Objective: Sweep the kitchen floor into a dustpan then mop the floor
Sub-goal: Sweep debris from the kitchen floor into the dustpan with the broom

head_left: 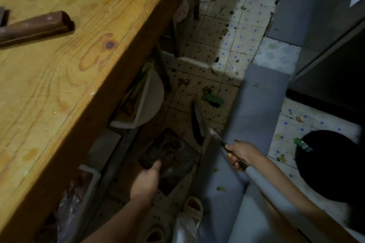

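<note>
The dustpan (171, 156) lies low on the floor (213, 49) beside the desk (69, 55), dark, flat and already littered with brownish scraps; its handle end is gripped by the left hand (147, 180), fingers curled round it. Just beyond its far edge stands the broom (197, 124), a dark narrow head on a thin stick, held by the right hand (240, 155), which is wrapped around the handle. This looks like the sweeping step, partway through: some dirt is in the pan, but green leaf bits (213, 99) and many small crumbs lie on the tiles ahead of the broom. The next move likely calls for drawing that litter toward the pan's lip with short strokes while holding the pan steady against the floor. A grey mat (258, 100) runs alongside on the right, with specks on it too. A white bowl (153, 100) sits under the desk, and a brown wooden handle (37, 27) lies on top of it.
</note>
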A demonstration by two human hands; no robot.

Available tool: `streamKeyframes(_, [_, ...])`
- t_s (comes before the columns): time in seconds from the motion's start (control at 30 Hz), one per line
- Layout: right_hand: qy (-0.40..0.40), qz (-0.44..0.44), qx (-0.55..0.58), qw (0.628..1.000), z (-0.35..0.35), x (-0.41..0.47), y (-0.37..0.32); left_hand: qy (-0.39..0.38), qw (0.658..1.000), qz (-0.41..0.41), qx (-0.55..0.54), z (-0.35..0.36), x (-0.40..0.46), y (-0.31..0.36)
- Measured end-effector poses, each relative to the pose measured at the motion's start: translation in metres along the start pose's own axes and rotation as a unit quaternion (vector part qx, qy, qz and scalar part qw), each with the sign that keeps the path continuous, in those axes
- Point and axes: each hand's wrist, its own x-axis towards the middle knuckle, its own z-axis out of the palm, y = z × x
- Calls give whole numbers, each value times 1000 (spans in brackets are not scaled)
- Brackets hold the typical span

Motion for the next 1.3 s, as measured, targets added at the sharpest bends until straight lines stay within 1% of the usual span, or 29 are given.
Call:
streamKeyframes(0.1, [68,-56,6,996,-7,17,-11,22,1000,11,0,11,-1,13])
streamKeyframes(0.17, [94,-86,5,992,-8,25,-24,31,999,21,-2,17,-1,21])
streamKeyframes(0.3, [126,-115,-10,985,-9,38,-47,46,998,34,-24,28,0,35])
streamKeyframes(0.47, [124,-129,22,984,-14,26,-51,67,994,71,-43,38,-7,49])
streamKeyframes(0.57, [105,-119,79,984,-22,2,-42,81,990,109,-49,40,-18,59])
streamKeyframes(0.7, [77,-91,141,983,-29,-27,-25,78,984,157,-43,37,-23,70])
streamKeyframes(0.77, [83,-77,161,980,-33,-38,-17,68,982,171,-38,33,-26,76])
streamKeyframes(0.9, [118,-63,180,974,-39,-56,-5,42,982,181,-41,30,-29,85])
streamKeyframes(1.03, [143,-44,214,965,-44,-71,1,27,980,195,-10,29,-28,93])
streamKeyframes(1.13, [146,-55,209,965,-46,-79,5,4,978,209,5,27,-27,102])
streamKeyframes(1.3, [120,-3,303,945,-55,-95,14,-38,973,227,26,25,-34,121])
